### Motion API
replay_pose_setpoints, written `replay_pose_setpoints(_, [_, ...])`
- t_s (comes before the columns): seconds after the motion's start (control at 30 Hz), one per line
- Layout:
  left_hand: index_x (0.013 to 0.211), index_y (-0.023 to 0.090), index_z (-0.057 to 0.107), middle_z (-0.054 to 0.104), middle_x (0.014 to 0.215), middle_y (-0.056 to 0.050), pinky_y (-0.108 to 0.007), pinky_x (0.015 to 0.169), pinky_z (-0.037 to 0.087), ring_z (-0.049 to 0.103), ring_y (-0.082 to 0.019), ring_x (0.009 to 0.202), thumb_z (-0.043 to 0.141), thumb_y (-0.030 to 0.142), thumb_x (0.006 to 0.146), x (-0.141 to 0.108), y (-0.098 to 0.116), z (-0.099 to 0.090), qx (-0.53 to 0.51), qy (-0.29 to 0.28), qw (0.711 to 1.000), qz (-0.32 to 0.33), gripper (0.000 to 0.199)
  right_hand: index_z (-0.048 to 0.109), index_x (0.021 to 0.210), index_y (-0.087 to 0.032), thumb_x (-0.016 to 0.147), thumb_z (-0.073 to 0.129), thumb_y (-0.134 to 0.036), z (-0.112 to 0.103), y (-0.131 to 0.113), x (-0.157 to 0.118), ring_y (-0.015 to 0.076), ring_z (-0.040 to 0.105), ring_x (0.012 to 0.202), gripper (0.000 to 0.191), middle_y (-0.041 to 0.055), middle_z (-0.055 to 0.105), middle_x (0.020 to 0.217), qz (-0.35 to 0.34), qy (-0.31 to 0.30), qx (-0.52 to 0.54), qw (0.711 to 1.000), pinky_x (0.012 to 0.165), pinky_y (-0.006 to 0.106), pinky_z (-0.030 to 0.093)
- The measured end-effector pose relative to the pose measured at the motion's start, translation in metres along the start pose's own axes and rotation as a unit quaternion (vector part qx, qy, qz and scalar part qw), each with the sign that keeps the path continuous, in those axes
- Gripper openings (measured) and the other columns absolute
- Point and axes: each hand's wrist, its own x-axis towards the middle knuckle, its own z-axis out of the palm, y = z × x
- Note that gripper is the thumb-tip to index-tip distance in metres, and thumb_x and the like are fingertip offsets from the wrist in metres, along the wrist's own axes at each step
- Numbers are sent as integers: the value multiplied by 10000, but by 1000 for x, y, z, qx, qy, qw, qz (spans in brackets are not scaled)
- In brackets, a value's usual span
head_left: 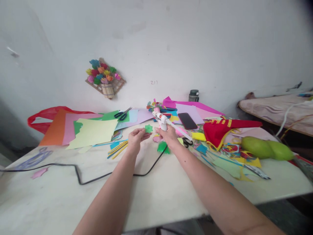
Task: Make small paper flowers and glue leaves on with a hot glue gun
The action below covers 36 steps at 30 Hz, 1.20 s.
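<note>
Between the fingertips of my left hand (138,136) is a small green paper flower (148,128) with a jagged edge. My right hand (168,134) is wrapped round a white hot glue gun (160,120), its nozzle end tilted up and away to the left. A glue stick (179,129) sticks out of its back. The gun's black cord (154,164) runs down from my right hand and off to the left. Below the hands lies another green piece (163,148). Yellow and blue paper sticks (117,149) rest beside my left hand.
Coloured paper sheets (95,132) and dark scissors (123,114) lie at the back left. A phone (187,120), black-handled scissors (187,142), a red cloth (217,132), paper scraps (228,164) and a large green fruit (266,148) are to the right. A flask (194,95) stands by the wall.
</note>
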Motion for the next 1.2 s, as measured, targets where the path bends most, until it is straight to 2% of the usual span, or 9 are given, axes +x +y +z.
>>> replay_pose_setpoints(0.13, [690, 121, 553, 641, 597, -60, -331, 663, 494, 647, -237, 687, 697, 322, 539, 3, 4, -7, -25, 12, 999, 19, 290, 537, 768, -164, 589, 626, -413, -1, 3, 1, 60, 414, 408, 319, -19, 517, 568, -12, 3, -14, 1000, 363, 186, 377])
replay_pose_setpoints(0.23, [688, 119, 551, 646, 612, -64, -316, 649, 495, 647, -234, 690, 700, 323, 542, 4, 4, -11, -36, 19, 999, 20, 292, 536, 768, -161, 609, 608, -448, -1, -2, 0, 57, 387, 370, 335, -32, 501, 530, -13, -9, 20, 1000, 330, 187, 346])
replay_pose_setpoints(0.4, [750, 112, 564, 655, 675, -77, -313, 668, 497, 645, -213, 704, 694, 353, 564, 8, 0, -17, -21, 24, 999, 30, 331, 513, 720, -156, 656, 566, -483, -8, -17, -3, 54, 383, 339, 337, -36, 515, 515, -8, -79, 76, 994, 315, 191, 307])
replay_pose_setpoints(0.53, [758, 116, 560, 646, 655, -56, -319, 686, 496, 645, -197, 692, 701, 353, 558, 12, -3, -21, -18, 49, 998, 37, 341, 533, 761, -145, 665, 568, -484, -14, -24, -4, 48, 382, 321, 355, -32, 536, 525, -2, -153, 54, 987, 316, 192, 286])
replay_pose_setpoints(0.63, [764, 120, 551, 649, 683, -58, -331, 709, 493, 646, -203, 719, 687, 346, 580, 13, -4, -24, -31, 45, 997, 49, 322, 540, 741, -139, 666, 577, -476, -16, -25, -5, 41, 388, 314, 348, -19, 560, 564, -3, -179, 27, 983, 318, 194, 282])
replay_pose_setpoints(0.83, [752, 139, 504, 651, 658, -48, -341, 701, 491, 649, -217, 712, 670, 311, 599, 12, -3, -26, -57, 54, 995, 55, 284, 539, 660, -129, 685, 563, -474, -15, -27, -9, 31, 378, 299, 346, 3, 576, 582, -18, -207, -28, 978, 317, 191, 284])
replay_pose_setpoints(1.2, [781, 136, 493, 654, 679, -49, -302, 683, 493, 648, -183, 708, 658, 299, 631, 13, -5, -23, -43, 53, 995, 72, 276, 552, 730, -142, 682, 538, -529, -13, -19, -6, 38, 377, 286, 391, -1, 571, 553, -9, -195, -97, 976, 285, 178, 284])
